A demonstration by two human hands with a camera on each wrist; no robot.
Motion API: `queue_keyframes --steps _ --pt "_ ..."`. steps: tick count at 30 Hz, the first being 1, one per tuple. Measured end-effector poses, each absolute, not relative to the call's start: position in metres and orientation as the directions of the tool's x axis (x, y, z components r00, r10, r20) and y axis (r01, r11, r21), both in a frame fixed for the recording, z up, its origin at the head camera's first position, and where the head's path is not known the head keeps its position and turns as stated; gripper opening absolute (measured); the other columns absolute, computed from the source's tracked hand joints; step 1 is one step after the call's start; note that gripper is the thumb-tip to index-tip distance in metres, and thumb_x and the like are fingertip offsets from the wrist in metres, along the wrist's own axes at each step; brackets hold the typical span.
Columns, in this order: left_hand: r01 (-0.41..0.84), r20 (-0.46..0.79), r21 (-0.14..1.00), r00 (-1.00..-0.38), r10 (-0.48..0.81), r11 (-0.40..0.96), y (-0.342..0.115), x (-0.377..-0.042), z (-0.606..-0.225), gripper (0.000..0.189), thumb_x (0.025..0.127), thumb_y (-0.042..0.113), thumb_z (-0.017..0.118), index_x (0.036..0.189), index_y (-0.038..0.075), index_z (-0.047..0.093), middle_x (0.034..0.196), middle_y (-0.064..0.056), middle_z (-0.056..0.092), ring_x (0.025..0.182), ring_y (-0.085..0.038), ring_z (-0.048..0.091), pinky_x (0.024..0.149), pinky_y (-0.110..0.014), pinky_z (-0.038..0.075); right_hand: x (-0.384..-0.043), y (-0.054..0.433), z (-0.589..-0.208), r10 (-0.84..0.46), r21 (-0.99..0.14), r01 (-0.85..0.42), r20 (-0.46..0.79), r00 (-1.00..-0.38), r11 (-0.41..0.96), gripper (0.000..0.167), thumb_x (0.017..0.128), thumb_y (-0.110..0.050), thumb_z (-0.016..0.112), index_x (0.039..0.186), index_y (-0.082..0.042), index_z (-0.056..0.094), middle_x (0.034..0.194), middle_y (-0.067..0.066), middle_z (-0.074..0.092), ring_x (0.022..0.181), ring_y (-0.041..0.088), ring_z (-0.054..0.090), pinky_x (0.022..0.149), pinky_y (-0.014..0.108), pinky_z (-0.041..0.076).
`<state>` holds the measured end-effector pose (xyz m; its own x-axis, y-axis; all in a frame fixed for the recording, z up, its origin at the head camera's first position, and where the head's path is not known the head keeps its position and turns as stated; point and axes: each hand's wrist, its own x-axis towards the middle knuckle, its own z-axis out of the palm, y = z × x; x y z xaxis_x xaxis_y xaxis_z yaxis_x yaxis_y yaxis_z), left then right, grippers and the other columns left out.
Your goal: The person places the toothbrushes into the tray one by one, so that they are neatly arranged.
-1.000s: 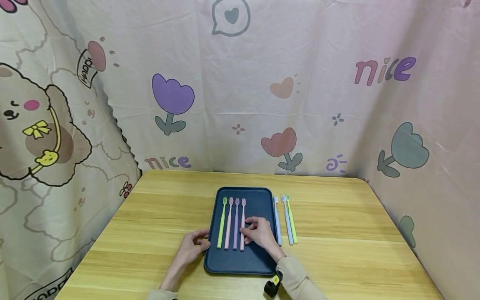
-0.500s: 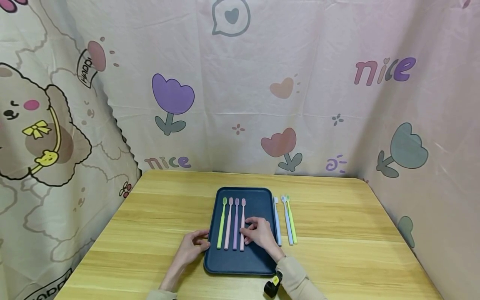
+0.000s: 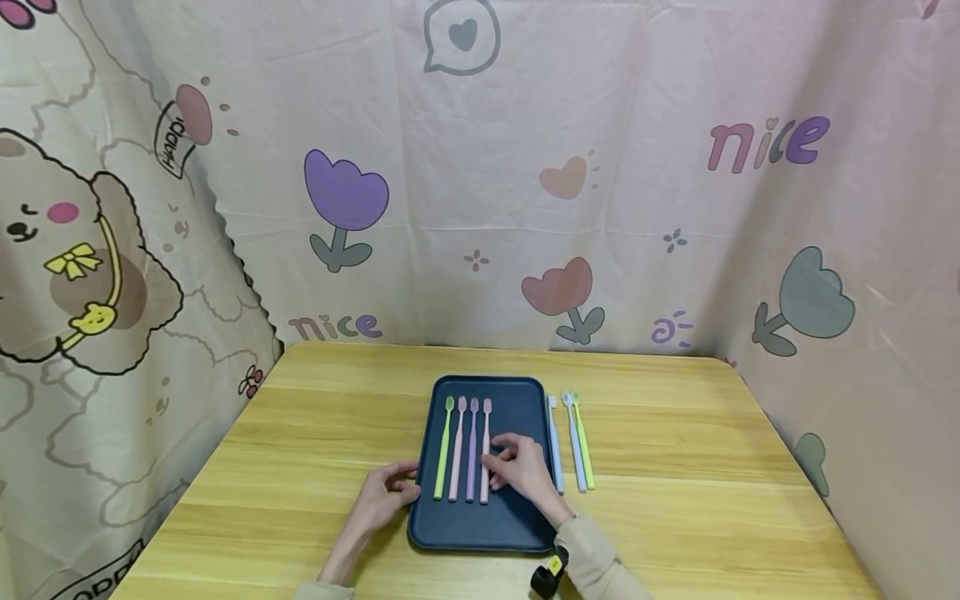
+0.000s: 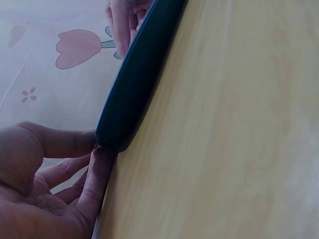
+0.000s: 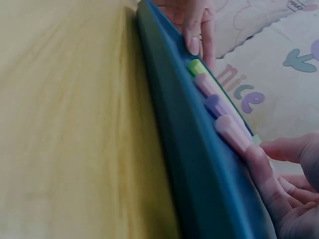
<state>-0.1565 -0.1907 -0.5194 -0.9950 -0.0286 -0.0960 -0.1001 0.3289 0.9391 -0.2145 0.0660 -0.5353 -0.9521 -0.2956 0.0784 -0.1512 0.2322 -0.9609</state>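
Observation:
A dark blue tray (image 3: 517, 521) lies on the wooden table with a row of toothbrushes in it, heads toward the far end. From the left they are a green toothbrush (image 3: 443, 454), a pink toothbrush (image 3: 457, 454), a purple toothbrush (image 3: 472, 454) and a second pink toothbrush (image 3: 487, 429). My right hand (image 3: 522, 468) pinches this rightmost pink toothbrush by its handle between thumb and finger. At the tray's left side, my left hand (image 3: 377, 500) holds the rim, thumb and finger meeting its edge in the left wrist view (image 4: 55, 184).
Just right of the tray lie a blue toothbrush (image 3: 555, 450), another blue toothbrush (image 3: 576, 450) and a green toothbrush (image 3: 585, 450), the last two close together. A printed cloth (image 3: 465, 167) hangs behind the wooden table (image 3: 675, 467).

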Motion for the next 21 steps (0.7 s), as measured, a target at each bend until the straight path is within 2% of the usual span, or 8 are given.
queue_keyframes --steps 5,9,14,16,21 --pt "-0.115 -0.111 0.941 -0.993 -0.033 0.319 -0.191 -0.156 -0.519 0.042 0.083 -0.008 0.069 0.125 -0.011 0.063 0.113 -0.023 0.069 0.08 -0.013 0.06 0.066 -0.019 0.046 -0.213 0.083 -0.529 -0.215 -0.963 -0.18 0.136 -0.967 0.201 0.035 0.091 -0.007 0.072 0.119 0.011 0.064 0.078 0.026 0.071 0.05 0.011 0.064 0.049 0.031 0.056" --pt "-0.125 -0.118 0.942 -0.992 -0.041 0.313 -0.19 -0.155 -0.518 0.042 0.083 -0.009 0.069 0.124 -0.01 0.064 0.112 -0.021 0.07 0.081 -0.014 0.06 0.066 -0.019 0.046 -0.215 0.112 -0.525 -0.061 -0.963 -0.182 0.174 -0.983 0.197 0.03 0.088 -0.003 0.073 0.114 0.01 0.066 0.08 0.029 0.069 0.049 0.007 0.059 0.047 0.028 0.053" --pt "-0.109 -0.103 0.941 -0.994 -0.038 0.319 -0.19 -0.156 -0.519 0.042 0.083 -0.008 0.07 0.124 -0.011 0.064 0.112 -0.022 0.069 0.08 -0.014 0.06 0.066 -0.019 0.046 -0.221 0.159 -0.528 0.134 -0.933 -0.161 0.214 -0.968 0.322 0.028 0.085 0.0 0.075 0.111 0.008 0.069 0.083 0.02 0.069 0.063 -0.003 0.056 0.059 0.015 0.048" --pt "-0.11 -0.101 0.939 -0.994 -0.043 0.326 -0.19 -0.157 -0.52 0.042 0.083 -0.009 0.07 0.124 -0.012 0.063 0.112 -0.023 0.069 0.08 -0.014 0.06 0.066 -0.019 0.046 -0.222 0.175 -0.53 0.162 -0.92 -0.146 0.217 -0.963 0.364 0.028 0.085 -0.001 0.075 0.112 0.007 0.07 0.085 0.018 0.069 0.067 -0.003 0.056 0.063 0.014 0.048" --pt "-0.114 -0.105 0.938 -0.993 -0.046 0.328 -0.19 -0.157 -0.52 0.041 0.083 -0.009 0.07 0.124 -0.012 0.063 0.112 -0.023 0.069 0.079 -0.014 0.06 0.065 -0.019 0.045 -0.219 0.195 -0.522 0.13 -0.92 -0.077 0.136 -0.982 0.384 0.035 0.088 0.0 0.072 0.12 0.012 0.065 0.09 0.023 0.067 0.067 0.002 0.057 0.06 0.017 0.047"
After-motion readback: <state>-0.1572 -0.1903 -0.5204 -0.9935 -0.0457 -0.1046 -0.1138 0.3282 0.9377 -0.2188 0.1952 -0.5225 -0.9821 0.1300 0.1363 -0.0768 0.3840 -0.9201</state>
